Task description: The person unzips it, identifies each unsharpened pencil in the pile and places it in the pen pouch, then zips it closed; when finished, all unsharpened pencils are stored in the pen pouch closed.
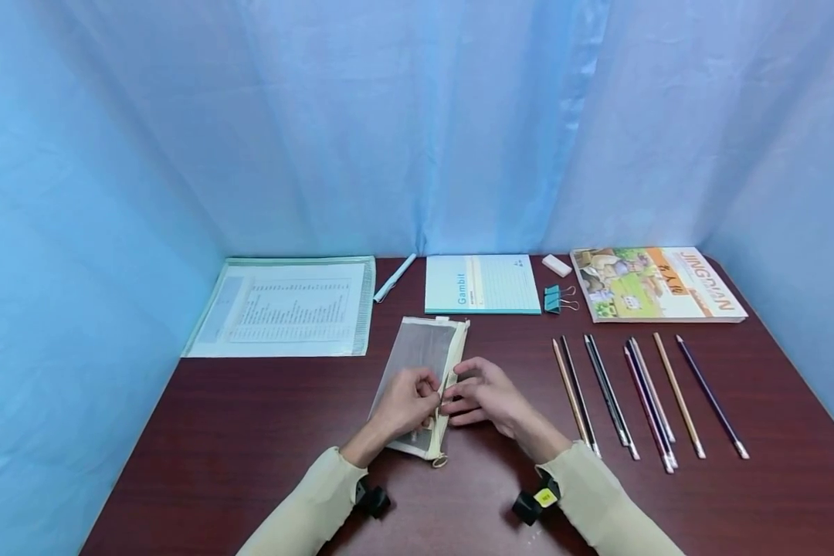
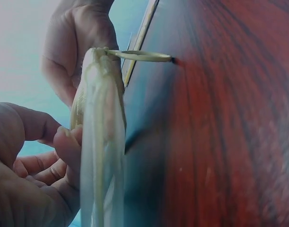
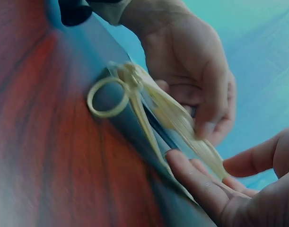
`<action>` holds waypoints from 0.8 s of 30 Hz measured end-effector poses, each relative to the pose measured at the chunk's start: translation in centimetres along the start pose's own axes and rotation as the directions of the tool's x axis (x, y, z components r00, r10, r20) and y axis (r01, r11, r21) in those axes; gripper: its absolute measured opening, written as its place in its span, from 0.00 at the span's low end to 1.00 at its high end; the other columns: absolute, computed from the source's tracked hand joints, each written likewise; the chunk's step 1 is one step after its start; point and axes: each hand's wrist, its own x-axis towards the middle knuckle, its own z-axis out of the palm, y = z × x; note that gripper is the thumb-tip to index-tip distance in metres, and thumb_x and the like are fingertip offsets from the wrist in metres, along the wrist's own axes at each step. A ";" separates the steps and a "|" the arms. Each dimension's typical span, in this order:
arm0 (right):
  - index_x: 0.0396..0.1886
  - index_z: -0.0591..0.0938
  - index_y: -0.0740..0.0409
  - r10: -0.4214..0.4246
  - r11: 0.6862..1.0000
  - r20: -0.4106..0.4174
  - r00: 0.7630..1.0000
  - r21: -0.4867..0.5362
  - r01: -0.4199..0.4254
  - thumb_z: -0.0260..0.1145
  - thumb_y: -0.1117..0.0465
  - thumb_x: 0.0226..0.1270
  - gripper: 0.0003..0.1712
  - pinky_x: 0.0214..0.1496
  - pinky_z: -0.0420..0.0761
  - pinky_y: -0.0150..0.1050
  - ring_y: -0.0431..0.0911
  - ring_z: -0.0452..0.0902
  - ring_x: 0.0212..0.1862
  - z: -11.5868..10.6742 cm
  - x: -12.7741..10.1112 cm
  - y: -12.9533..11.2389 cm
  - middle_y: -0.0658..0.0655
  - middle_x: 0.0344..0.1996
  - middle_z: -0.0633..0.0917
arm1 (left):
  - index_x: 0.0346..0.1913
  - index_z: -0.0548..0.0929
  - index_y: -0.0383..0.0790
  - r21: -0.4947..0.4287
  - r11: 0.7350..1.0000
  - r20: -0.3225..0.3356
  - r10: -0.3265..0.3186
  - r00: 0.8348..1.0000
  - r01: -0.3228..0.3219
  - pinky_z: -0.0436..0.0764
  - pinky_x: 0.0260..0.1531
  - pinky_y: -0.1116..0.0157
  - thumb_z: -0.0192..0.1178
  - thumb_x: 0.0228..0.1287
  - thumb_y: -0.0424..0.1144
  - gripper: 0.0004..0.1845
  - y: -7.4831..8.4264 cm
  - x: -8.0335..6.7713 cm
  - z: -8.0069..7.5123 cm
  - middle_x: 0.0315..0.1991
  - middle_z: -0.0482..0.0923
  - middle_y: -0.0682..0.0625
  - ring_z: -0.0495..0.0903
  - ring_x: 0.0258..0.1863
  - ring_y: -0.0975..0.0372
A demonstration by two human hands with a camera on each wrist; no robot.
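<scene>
My left hand [image 1: 406,401] has its thumb and fingers curled in a small pinch on the cream zip strip [image 1: 455,347]; my right hand [image 1: 489,398] meets the same strip from the other side, its fingers parted and gently bent, tips touching, with a clear gap between them and no firm hold that I can see. The mesh pouch [image 1: 424,347] lies on the table [image 1: 250,432] between my forearms, straight in front of me, its strip along the right side and the ring [image 3: 104,114] at the end nearest me. The nearest pencils [image 1: 571,386] are well off to my right.

In the right wrist view the two edges of the strip stand apart near the ring, so I take the step in hand to be working that mouth with my fingertips. To do it well, I should pinch one layer only on each side, with matching light force, and draw the edges apart sideways rather than upward. The mesh looks soft and would probably fold if tugged. I should also mind the ring, which could snag a fingertip, and let the table carry the pouch's weight
</scene>
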 end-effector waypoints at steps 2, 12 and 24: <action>0.62 0.60 0.71 -0.016 1.000 -0.019 1.000 -0.012 0.016 0.54 0.71 0.71 0.23 0.39 0.90 0.47 0.48 0.89 0.38 -0.9 -0.5 -0.3 0.60 0.38 0.87 | 0.32 0.78 0.32 -0.007 1.000 0.004 0.003 1.000 -0.003 0.72 0.07 0.70 0.52 0.59 0.26 0.05 0.1 0.0 0.0 0.15 0.74 0.53 0.71 0.08 0.67; 0.57 0.70 0.82 -0.235 0.911 -0.143 0.962 -0.378 0.166 0.57 0.68 0.73 0.21 0.39 0.90 0.44 0.39 0.88 0.35 -11.8 -6.0 -1.8 0.63 0.40 0.89 | 0.31 0.78 0.32 0.002 1.000 -0.011 0.006 1.000 -0.006 0.73 0.07 0.69 0.51 0.58 0.26 0.05 0.2 -0.1 -0.1 0.15 0.77 0.48 0.71 0.08 0.65; 0.60 0.75 0.74 -0.278 0.726 -0.482 0.831 -0.672 -0.146 0.63 0.52 0.72 0.30 0.31 0.88 0.36 0.33 0.84 0.28 -23.5 -11.0 -1.1 0.59 0.35 0.89 | 0.32 0.78 0.32 0.004 1.000 -0.007 0.003 1.000 -0.003 0.73 0.07 0.69 0.51 0.58 0.26 0.05 -0.1 0.0 -0.1 0.16 0.78 0.46 0.70 0.07 0.66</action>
